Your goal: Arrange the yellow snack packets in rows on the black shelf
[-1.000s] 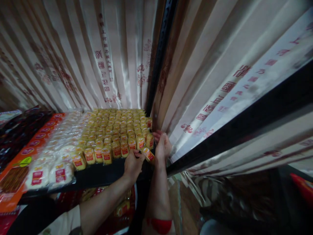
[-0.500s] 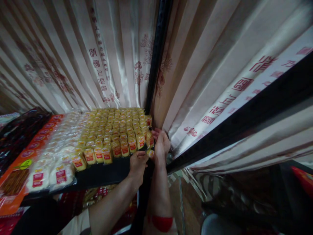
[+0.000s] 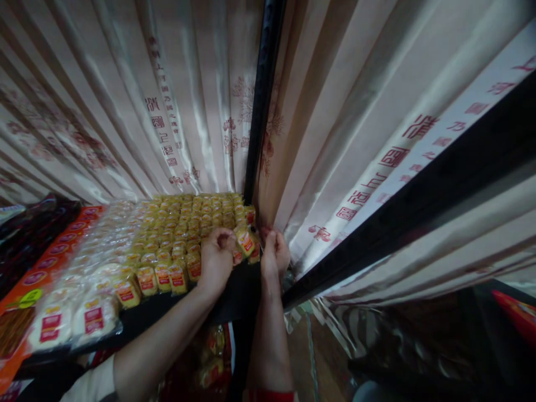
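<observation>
My left hand is closed in a pinch at the edge of a small yellow wrapped cake with an orange-red label. That cake is tilted and sits at the front right of many similar wrapped cakes, stacked in tight rows on a black shelf. At the right end of the rows, my right hand is beside another wrapped cake, thumb raised and fingers bent but apart. Its fingertips are partly hidden, so contact with the cake cannot be made out.
Larger white packets with red labels line the left, beside orange packs and dark packages. Pleated printed curtains hang behind and right. A black post stands at the corner; a thick black bar slants across the right.
My left hand has moved up and left, raising the small wrapped cake from below the shelf front to the row. My right hand's fingers have bent. The view has shifted slightly.
</observation>
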A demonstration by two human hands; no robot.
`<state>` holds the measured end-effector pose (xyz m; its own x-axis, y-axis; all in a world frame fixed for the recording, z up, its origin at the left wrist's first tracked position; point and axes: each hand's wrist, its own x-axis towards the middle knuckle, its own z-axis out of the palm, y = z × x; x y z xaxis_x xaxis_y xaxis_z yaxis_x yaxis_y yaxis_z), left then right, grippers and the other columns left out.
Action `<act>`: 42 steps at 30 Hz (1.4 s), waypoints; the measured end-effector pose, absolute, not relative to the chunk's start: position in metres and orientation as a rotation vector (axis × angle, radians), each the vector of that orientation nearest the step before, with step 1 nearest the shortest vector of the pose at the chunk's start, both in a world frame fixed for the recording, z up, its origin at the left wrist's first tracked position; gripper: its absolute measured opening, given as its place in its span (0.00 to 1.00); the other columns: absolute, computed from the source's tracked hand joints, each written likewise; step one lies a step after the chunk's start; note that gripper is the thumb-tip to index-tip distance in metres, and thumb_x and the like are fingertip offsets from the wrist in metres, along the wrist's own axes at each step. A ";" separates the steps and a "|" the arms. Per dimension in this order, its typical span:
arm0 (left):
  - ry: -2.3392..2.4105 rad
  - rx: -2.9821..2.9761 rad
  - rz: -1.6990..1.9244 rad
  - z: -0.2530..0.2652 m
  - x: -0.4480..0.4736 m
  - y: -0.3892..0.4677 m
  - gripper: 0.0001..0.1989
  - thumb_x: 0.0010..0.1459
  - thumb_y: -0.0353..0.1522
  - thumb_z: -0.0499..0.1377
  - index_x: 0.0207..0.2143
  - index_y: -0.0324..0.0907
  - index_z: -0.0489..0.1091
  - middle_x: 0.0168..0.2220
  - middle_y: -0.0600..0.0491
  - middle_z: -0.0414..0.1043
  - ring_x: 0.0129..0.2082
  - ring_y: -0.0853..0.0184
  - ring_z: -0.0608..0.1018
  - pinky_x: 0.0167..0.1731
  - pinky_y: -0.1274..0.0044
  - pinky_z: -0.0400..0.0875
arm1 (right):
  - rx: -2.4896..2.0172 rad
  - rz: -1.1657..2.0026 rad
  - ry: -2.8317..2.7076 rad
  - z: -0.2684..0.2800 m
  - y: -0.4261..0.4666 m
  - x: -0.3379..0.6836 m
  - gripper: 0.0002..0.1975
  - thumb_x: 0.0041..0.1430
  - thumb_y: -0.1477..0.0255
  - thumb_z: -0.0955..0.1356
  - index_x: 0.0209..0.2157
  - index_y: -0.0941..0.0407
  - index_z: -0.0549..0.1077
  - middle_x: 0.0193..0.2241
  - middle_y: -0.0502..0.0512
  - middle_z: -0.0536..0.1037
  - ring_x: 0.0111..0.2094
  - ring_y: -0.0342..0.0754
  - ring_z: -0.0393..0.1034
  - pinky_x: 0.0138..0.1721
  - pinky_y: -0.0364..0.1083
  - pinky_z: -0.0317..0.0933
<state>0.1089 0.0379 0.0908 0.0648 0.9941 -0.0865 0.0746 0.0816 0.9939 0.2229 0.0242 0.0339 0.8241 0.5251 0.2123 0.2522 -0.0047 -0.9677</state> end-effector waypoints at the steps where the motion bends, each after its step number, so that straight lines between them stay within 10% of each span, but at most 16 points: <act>1: 1.229 1.213 1.097 0.099 0.109 0.045 0.04 0.50 0.32 0.54 0.30 0.42 0.64 0.26 0.57 0.64 0.21 0.74 0.67 0.17 0.85 0.64 | -1.638 0.239 -0.641 0.036 0.023 0.223 0.24 0.57 0.56 0.57 0.43 0.56 0.73 0.38 0.57 0.78 0.39 0.48 0.71 0.41 0.46 0.63; 20: 1.318 1.781 0.912 0.101 0.176 0.136 0.06 0.51 0.25 0.54 0.30 0.40 0.69 0.30 0.53 0.74 0.33 0.70 0.75 0.37 0.79 0.68 | -1.803 0.329 -0.705 0.014 0.033 0.233 0.20 0.50 0.70 0.59 0.44 0.55 0.72 0.37 0.56 0.77 0.38 0.50 0.72 0.42 0.48 0.64; 27: 1.324 2.096 0.814 0.096 0.177 0.138 0.12 0.54 0.30 0.53 0.41 0.40 0.70 0.39 0.48 0.74 0.38 0.65 0.75 0.40 0.76 0.67 | -1.796 0.251 -0.711 0.015 0.040 0.232 0.30 0.49 0.75 0.58 0.56 0.55 0.61 0.48 0.57 0.72 0.47 0.51 0.68 0.49 0.51 0.60; 42: 1.060 2.400 0.369 0.101 0.181 0.143 0.14 0.49 0.37 0.61 0.38 0.42 0.71 0.36 0.49 0.75 0.38 0.62 0.76 0.37 0.78 0.67 | -1.881 0.232 -0.905 0.022 0.049 0.225 0.25 0.50 0.71 0.57 0.50 0.61 0.68 0.47 0.64 0.72 0.49 0.55 0.65 0.51 0.53 0.57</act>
